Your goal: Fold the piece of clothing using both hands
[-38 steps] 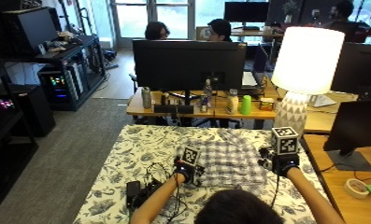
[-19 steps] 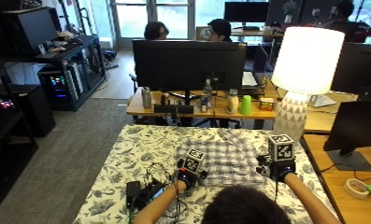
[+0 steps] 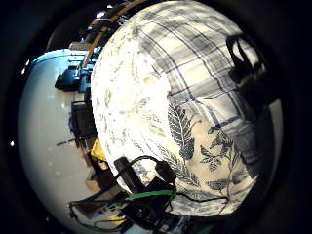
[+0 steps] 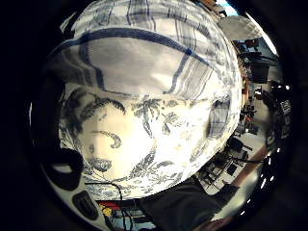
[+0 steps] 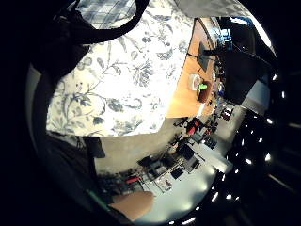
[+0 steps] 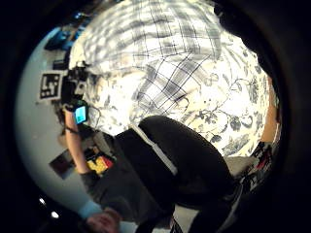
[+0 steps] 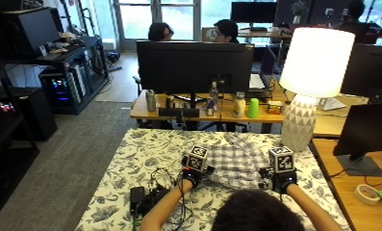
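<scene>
**Both hands at the near corners of a checked shirt**

A person sits at the near edge of a table [image 7: 126, 163] spread with a white cloth printed in blue leaves and flowers. On it, roughly at the centre and slightly toward three o'clock, lies the piece of clothing [image 7: 238, 161], a blue-and-white plaid shirt, bunched and partly gathered, its far end reaching toward twelve o'clock.

The left hand [image 7: 192, 176] sits at the shirt's near corner on the nine o'clock side, the right hand [image 7: 281, 182] at the near corner on the three o'clock side, the two hands level with each other and well apart, the fabric between them. From above I cannot tell whether either hand's fingers are curled on the cloth or lie flat. The left thumb-side palm view shows a hemmed edge of the plaid close under that palm, lying over the leaf print; the right thumb-side palm view shows rumpled plaid close by too.

At about eight o'clock from the shirt, near the table's front edge, a small black device [image 7: 137, 195] lies among a tangle of black cables. A tall white lamp [image 7: 311, 84] with a patterned base stands at the far corner, around two o'clock.
</scene>
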A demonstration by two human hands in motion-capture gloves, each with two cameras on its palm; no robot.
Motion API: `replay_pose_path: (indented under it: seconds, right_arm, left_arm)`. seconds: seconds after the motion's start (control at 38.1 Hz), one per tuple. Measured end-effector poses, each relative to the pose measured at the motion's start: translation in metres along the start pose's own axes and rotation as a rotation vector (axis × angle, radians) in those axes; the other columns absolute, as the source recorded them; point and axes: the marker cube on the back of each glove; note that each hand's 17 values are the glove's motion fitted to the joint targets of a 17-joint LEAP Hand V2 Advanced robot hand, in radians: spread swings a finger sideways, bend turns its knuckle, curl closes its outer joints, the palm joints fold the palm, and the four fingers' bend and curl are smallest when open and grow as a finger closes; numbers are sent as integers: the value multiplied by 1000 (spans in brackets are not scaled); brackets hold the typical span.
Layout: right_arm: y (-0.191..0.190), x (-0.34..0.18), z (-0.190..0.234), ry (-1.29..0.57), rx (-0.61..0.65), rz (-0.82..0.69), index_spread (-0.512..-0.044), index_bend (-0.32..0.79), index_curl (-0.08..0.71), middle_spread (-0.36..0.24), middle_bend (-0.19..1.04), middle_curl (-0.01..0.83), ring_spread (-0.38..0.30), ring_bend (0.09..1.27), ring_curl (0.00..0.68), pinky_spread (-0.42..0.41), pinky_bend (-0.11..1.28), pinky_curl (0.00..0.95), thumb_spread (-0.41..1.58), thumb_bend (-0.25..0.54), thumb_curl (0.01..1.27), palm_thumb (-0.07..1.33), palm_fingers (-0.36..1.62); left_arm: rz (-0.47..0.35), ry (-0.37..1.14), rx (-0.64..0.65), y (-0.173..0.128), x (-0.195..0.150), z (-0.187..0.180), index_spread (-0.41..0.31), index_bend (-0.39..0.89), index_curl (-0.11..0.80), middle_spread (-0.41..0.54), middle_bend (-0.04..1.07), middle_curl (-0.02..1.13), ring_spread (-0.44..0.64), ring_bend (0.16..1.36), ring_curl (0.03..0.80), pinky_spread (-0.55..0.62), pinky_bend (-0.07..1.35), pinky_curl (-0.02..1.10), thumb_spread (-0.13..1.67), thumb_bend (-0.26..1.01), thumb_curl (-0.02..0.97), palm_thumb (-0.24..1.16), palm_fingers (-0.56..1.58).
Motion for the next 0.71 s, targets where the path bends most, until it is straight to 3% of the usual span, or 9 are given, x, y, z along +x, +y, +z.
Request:
replay_pose_path:
  seconds: [0.13, 0.18, 0.31, 0.42, 0.52, 0.6, 0.63, 0.66, 0.71]
  right_arm:
    - [-12, -26, 16, -46, 57, -108, -307, 52, 189, -17, 193, 389, 8, 502, 385, 171, 461, 387, 1106, -2, 227, 141, 553]
    - [-7, -41, 19, -58, 75, -122, -312, -16, 158, -11, 199, 392, 15, 520, 391, 175, 513, 401, 1084, -11, 233, 153, 487]
    - [3, -74, 40, -10, 45, 12, -316, -13, 114, 18, 173, 385, 53, 545, 399, 202, 621, 426, 1038, -28, 240, 146, 335]
    - [-8, -84, 44, 105, 150, 36, -304, 27, 98, 44, 177, 376, 90, 534, 395, 228, 681, 437, 1019, -18, 250, 173, 215]
    - [-25, -80, 40, 167, 244, 64, -299, 50, 88, 53, 191, 371, 105, 544, 380, 233, 697, 425, 1028, 7, 263, 239, 194]
    - [-39, -77, 31, 149, 356, 64, -296, 84, 94, 48, 205, 371, 92, 565, 376, 228, 680, 410, 1037, 10, 271, 284, 235]
    - [-47, -76, 27, 148, 421, 55, -302, 124, 109, 28, 237, 381, 65, 605, 384, 197, 644, 397, 1054, 49, 285, 362, 371]
    - [-55, -75, 22, 153, 494, 44, -305, 134, 113, 14, 244, 385, 45, 610, 370, 178, 623, 380, 1058, 59, 290, 392, 445]
    - [-72, -72, 11, 178, 634, 24, -303, 150, 129, -15, 290, 396, 3, 634, 362, 127, 577, 356, 1074, 89, 302, 469, 609]
  left_arm:
    - [-33, -72, 151, -20, -8, -14, -205, 300, 376, -208, 443, 343, -261, 602, 303, -206, 389, 305, 1489, 170, 212, 410, 1049]
    - [-34, -69, 166, -25, -8, -15, -205, 199, 363, -239, 555, 393, -294, 637, 332, -238, 347, 311, 1513, 168, 200, 393, 1125]
    - [-12, -46, 249, -50, -5, -14, -206, 103, 345, -272, 628, 466, -330, 717, 389, -290, 322, 330, 1574, 156, 164, 332, 1161]
    - [-82, -185, 376, -54, -22, -33, -206, 90, 330, -288, 646, 500, -340, 763, 416, -323, 357, 351, 1598, 146, 138, 282, 1169]
    - [-157, -258, 219, -41, -32, -27, -205, 91, 318, -301, 655, 525, -345, 788, 437, -346, 393, 371, 1604, 145, 118, 249, 1162]
    - [-54, -88, 16, -25, -12, -18, -206, 95, 311, -309, 658, 544, -348, 826, 455, -359, 434, 389, 1607, 143, 105, 223, 1175]
    - [-2, -16, -13, -23, -4, -17, -206, 96, 308, -311, 657, 549, -348, 836, 461, -360, 446, 394, 1607, 144, 101, 217, 1174]
    - [32, 25, 6, -24, 1, -18, -206, 104, 309, -314, 660, 557, -349, 840, 464, -361, 451, 397, 1608, 143, 98, 207, 1171]
    - [24, -5, 116, -30, -3, -26, -207, 109, 308, -318, 661, 568, -349, 848, 471, -364, 464, 406, 1608, 145, 92, 195, 1165]
